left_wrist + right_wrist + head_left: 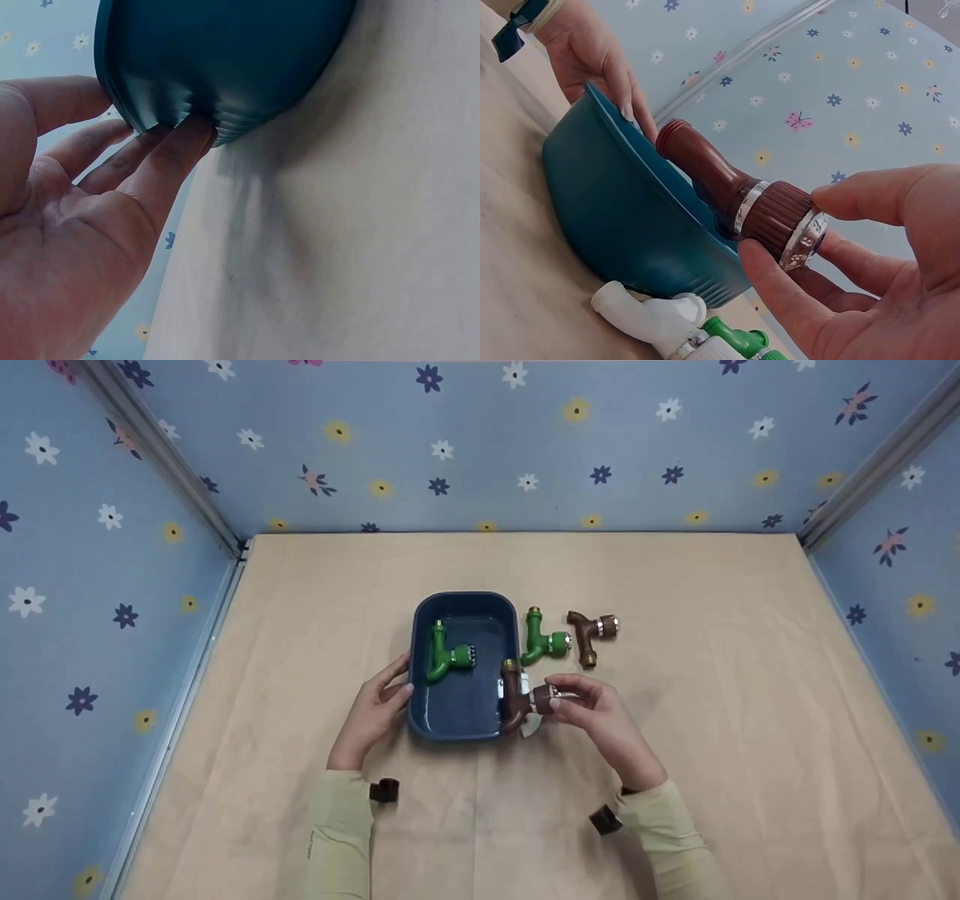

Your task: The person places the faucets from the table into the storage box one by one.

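Head view: my right hand [600, 712] pinches a brown tap [512, 697] above the right rim of the tub [461, 709]; my left hand [373, 711] grips the opposite edge. Tabletop [750, 697] stretches wide rightward. Right wrist view shows a white tap [656, 319], mostly hidden overhead.

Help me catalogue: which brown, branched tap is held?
The brown tap in the right hand, near the dark-blue rectangular tub; the other brown tap lies on the beige table.

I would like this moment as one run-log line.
left hand: holds blue basin; right hand: holds brown tap over basin's right rim; inside basin: green tap
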The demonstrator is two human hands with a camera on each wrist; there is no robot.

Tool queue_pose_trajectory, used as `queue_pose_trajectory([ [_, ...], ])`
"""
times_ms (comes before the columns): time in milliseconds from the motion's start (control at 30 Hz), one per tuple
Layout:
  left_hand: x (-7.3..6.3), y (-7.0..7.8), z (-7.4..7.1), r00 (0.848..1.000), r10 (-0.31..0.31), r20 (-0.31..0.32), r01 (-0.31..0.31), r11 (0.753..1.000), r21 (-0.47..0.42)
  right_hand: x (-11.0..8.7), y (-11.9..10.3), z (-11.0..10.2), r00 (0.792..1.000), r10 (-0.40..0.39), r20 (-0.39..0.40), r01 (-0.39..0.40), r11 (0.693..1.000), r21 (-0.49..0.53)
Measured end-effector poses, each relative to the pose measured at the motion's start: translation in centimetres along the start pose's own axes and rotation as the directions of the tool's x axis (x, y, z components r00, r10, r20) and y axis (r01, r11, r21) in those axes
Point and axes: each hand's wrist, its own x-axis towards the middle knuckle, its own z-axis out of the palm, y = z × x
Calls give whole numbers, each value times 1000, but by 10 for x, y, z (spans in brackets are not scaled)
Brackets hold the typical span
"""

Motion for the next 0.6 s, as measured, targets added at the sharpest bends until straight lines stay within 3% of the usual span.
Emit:
queue_pose_trajectory([
  [600, -1, 0, 1, 1000, 5, -1, -5, 1000, -14, 3, 1, 7, 1000, 23, 2, -23, 1000, -9],
])
